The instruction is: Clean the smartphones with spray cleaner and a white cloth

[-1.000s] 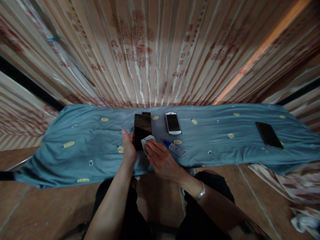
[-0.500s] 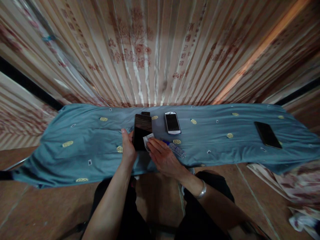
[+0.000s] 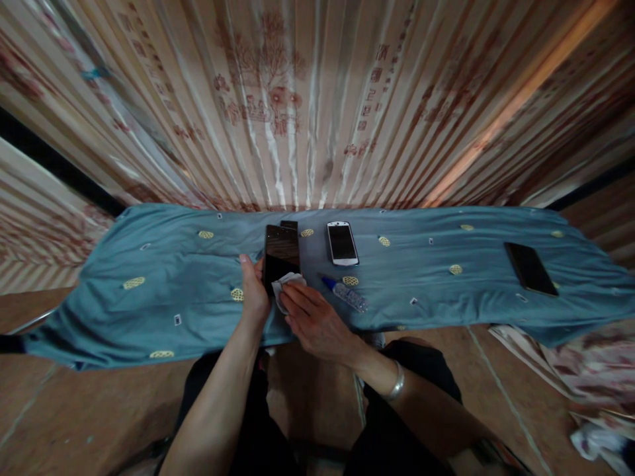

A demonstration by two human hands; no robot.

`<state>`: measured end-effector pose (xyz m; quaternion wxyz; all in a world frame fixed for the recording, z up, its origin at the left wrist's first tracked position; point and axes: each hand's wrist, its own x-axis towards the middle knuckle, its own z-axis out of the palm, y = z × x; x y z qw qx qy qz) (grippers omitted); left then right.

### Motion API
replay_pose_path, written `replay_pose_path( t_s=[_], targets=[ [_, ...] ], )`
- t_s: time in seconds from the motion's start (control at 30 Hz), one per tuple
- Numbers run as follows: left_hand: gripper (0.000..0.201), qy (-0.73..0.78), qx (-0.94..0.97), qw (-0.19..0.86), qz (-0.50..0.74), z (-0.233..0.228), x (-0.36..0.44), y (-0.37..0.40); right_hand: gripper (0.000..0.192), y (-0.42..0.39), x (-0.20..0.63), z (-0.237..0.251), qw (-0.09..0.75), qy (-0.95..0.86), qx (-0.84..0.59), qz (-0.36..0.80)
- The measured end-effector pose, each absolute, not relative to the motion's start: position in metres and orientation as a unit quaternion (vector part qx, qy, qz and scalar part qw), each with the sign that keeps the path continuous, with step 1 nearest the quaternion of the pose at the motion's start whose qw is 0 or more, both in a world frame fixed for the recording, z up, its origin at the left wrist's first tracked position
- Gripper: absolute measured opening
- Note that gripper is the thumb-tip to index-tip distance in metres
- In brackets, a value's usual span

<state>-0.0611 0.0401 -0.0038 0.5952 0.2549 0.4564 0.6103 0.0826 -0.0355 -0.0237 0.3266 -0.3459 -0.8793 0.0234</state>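
My left hand (image 3: 254,291) grips the left edge of a black phone (image 3: 282,252) and holds it up over the blue cloth (image 3: 173,277). My right hand (image 3: 310,317) presses a small white wipe (image 3: 284,284) against the lower part of the phone's dark screen. A silver bracelet sits on my right wrist. The phone's bottom end is hidden behind my hands.
A white phone (image 3: 342,242) lies face up just right of the black one. A small clear bottle with a blue cap (image 3: 346,294) lies beside my right hand. Another black phone (image 3: 530,268) rests far right. A pleated patterned curtain (image 3: 307,99) hangs behind.
My right hand and the wipe have slid left and down across the screen, uncovering the bottle. My left hand keeps its grip on the phone.
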Motion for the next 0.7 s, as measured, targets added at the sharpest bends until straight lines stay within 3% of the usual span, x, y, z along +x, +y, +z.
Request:
replay_pose_path(
  t_s=[0.7],
  targets=[
    [0.083,0.478,0.305,0.578,0.587,-0.016,-0.061,0.04,0.046,-0.026,0.074,-0.025,0.339,-0.875,-0.344,0.045]
  ],
)
